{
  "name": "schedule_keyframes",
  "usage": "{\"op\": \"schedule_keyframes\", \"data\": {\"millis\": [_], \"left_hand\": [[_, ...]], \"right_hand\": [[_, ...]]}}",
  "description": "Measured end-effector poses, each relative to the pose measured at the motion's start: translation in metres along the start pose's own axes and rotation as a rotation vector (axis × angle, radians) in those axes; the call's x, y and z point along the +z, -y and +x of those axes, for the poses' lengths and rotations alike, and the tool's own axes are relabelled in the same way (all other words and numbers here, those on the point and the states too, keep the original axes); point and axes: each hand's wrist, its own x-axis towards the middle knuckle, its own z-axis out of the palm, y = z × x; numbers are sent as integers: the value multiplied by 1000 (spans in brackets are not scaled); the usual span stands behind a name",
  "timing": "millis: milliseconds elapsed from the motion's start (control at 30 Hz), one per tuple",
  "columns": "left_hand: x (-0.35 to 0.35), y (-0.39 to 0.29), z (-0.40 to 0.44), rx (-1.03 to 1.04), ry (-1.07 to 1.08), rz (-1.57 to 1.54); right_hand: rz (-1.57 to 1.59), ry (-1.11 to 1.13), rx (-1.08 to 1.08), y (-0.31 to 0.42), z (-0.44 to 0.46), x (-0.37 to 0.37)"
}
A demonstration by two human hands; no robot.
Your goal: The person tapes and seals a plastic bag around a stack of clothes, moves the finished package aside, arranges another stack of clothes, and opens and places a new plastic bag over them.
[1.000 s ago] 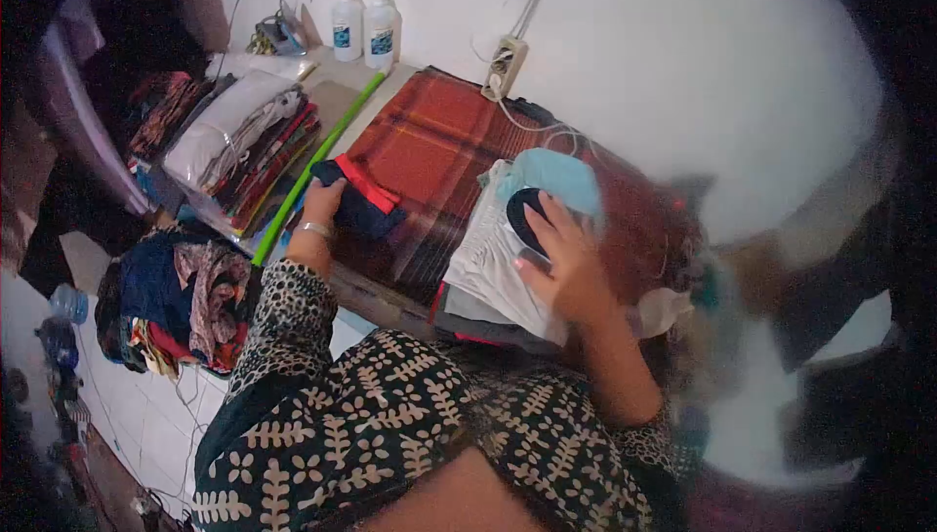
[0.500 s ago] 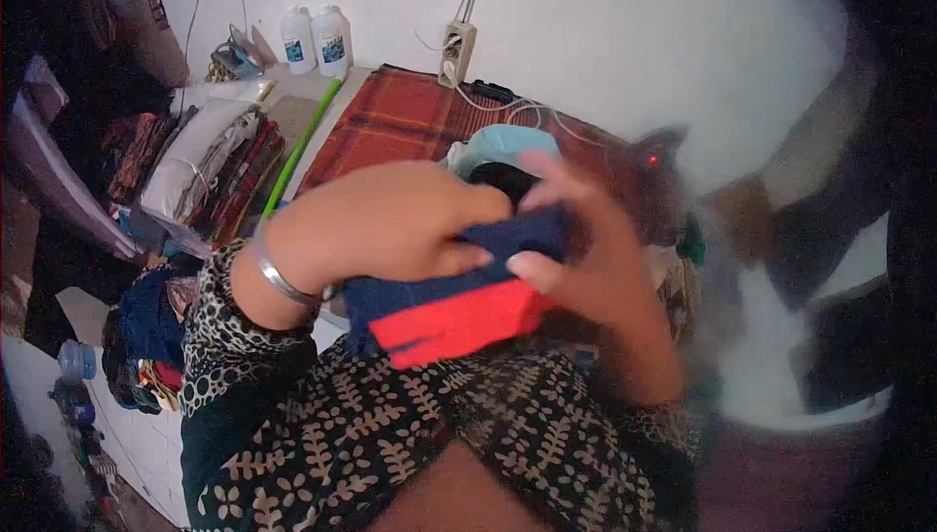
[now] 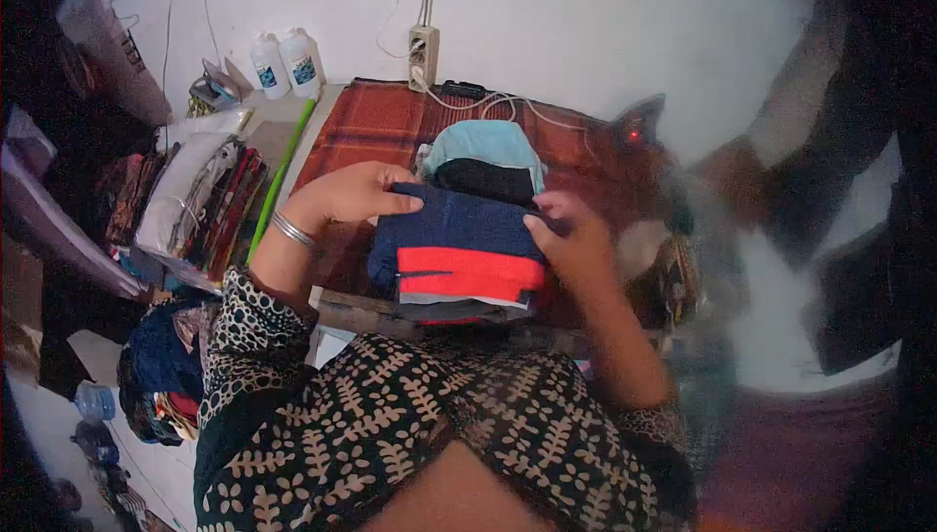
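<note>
A folded navy and red cloth (image 3: 468, 229) lies on top of a stack of folded clothes (image 3: 459, 312), whose grey and white edges show below it. My left hand (image 3: 376, 192) pinches the cloth's upper left corner, thumb on top. At the upper right corner, my right hand (image 3: 576, 234) pinches the same cloth between thumb and fingers. Just behind it lie a black folded item (image 3: 485, 179) and a light blue one (image 3: 488, 144).
A red plaid cloth (image 3: 366, 127) covers the table. On the left are a green strip (image 3: 283, 176), bagged clothes (image 3: 181, 200), two white bottles (image 3: 298, 63) and an iron (image 3: 220, 85). A power strip (image 3: 423, 59) hangs on the wall. A clothes heap (image 3: 161, 356) is lower left.
The navy and red cloth has gone from the left side of the table onto the stack. My right hand has left the black item and now holds the cloth with my left. The view has shifted.
</note>
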Motion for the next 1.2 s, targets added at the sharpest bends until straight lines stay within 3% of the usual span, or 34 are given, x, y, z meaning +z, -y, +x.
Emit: {"op": "schedule_keyframes", "data": {"millis": [67,133,167,233,367,433,467,533,600,667,733,967,1100,1167,1200], "left_hand": [[1,14,8,-60,-96,77],[9,18,5,-89,-249,168],[12,17,4,-87,-250,170],[20,19,2,-79,-250,-135],[31,21,-4,-132,-284,52],[36,35,-3,176,-645,477],[41,22,-8,175,-649,474],[64,-21,-19,465,-1028,805],[89,-32,-12,494,-950,927],[101,-22,-2,528,-877,1044],[103,11,22,309,-625,1119],[102,22,30,429,-619,988],[109,8,22,315,-664,1023],[109,-5,14,139,-631,1152],[106,-8,11,163,-598,1160]], "right_hand": [[-182,-82,-129,-22,5,11],[-155,-107,-146,-27,6,11],[-128,-120,-157,-26,6,11],[-159,-105,-91,-18,11,4],[-345,-6,-80,-3,15,-9],[-424,-52,-196,14,14,-12],[-501,-96,-302,23,14,-12],[-539,-57,-423,41,16,-8],[-576,-17,-543,41,14,13],[-682,232,-313,14,10,49],[-727,242,-283,11,3,53],[-665,159,-264,0,-3,52],[-506,215,-357,-3,1,28],[-85,217,-407,-12,-12,9],[44,94,-451,-21,-23,1]]}}
